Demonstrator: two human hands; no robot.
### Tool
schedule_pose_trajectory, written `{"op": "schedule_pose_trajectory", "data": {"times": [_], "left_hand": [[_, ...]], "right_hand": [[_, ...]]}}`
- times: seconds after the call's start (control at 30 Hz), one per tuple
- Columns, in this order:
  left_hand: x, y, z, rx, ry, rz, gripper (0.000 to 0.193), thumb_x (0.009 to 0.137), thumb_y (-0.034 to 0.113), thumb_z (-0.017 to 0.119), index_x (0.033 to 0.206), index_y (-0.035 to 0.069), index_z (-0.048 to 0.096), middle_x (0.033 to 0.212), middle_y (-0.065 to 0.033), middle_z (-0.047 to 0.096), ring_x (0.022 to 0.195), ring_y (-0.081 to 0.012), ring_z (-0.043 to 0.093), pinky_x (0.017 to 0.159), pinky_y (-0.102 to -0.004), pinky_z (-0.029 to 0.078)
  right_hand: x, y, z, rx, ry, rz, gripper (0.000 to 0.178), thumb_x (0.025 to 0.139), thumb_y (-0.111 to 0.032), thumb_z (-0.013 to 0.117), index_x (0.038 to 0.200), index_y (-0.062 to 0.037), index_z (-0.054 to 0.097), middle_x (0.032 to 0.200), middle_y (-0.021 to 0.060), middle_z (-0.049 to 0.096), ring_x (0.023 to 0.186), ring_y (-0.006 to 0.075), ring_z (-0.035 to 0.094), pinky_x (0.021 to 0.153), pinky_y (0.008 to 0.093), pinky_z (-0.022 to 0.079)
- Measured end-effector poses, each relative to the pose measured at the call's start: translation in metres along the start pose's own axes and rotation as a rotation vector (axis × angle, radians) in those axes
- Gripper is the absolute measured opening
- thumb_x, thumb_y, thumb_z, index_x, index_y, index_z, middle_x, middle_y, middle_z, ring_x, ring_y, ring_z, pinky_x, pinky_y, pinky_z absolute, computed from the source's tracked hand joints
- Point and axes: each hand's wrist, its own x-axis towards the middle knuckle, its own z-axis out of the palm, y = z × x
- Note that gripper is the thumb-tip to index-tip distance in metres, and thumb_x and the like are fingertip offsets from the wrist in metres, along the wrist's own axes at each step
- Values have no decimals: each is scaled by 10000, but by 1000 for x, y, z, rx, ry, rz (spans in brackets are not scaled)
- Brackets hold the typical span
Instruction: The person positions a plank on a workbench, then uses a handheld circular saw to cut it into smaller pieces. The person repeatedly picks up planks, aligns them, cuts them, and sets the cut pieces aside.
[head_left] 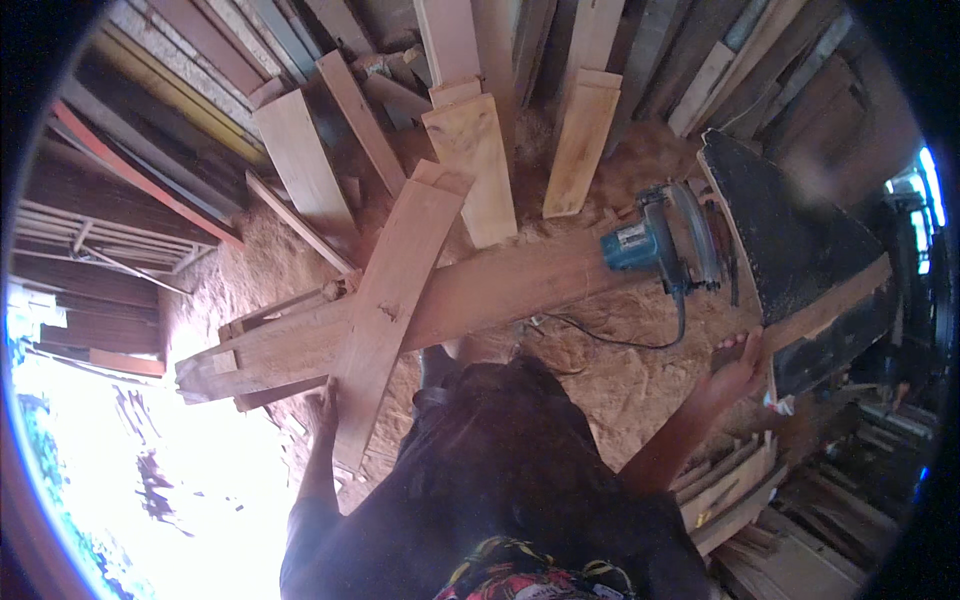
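Observation:
A reddish-brown plank lies slantwise across a long wide board. My left hand is at the plank's near left edge, its fingers partly hidden against the wood. Off to the right, my right hand is closed round the near end of a brown wooden strip. That strip lies between a large black panel and a smaller black piece. A blue circular saw rests on the right end of the long board, its blade side facing the black panel.
The saw's dark cord loops over the sawdust-covered ground before me. Several planks lean along the far side. Stacked offcuts lie at the lower right. Metal rods stand at the left, beside a glaring bright opening.

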Motion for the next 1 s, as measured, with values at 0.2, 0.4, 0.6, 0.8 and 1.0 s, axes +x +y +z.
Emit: {"op": "schedule_pose_trajectory", "data": {"times": [0.2,0.4,0.6,0.8,1.0], "left_hand": [[-12,-8,0,-125,-383,-228,741,873,772,617,981,51,750,828,-21,663,762,-140,603,679,-312,478],[-41,-95,48,-350,-352,-432,761,887,760,616,1077,36,753,882,-49,675,770,-130,612,660,-327,490],[-128,33,105,-536,-56,-239,799,948,706,575,1070,-72,709,897,-92,695,753,-147,610,657,-337,501],[-142,88,55,-246,-38,-125,731,1003,638,539,939,-62,741,716,-61,659,673,-137,583,601,-337,468],[-100,205,12,369,30,77,720,1017,603,539,850,-76,712,734,-200,686,707,-236,658,646,-435,492]], "right_hand": [[12,-3,-11,14,7,33,168,972,-168,716,1065,-50,641,833,21,612,700,117,558,594,279,459],[42,28,-50,-8,-4,108,202,968,-172,713,1098,-31,648,860,23,609,706,121,546,627,303,466],[66,19,-81,-8,32,56,166,958,-150,719,1049,-28,655,850,34,618,680,131,562,590,301,466],[85,17,-95,-60,57,107,150,957,-157,707,1027,-30,670,836,40,616,629,137,556,550,289,452],[95,14,-106,-159,190,96,121,955,-159,692,1011,-51,683,797,7,616,660,107,580,534,250,436]]}}
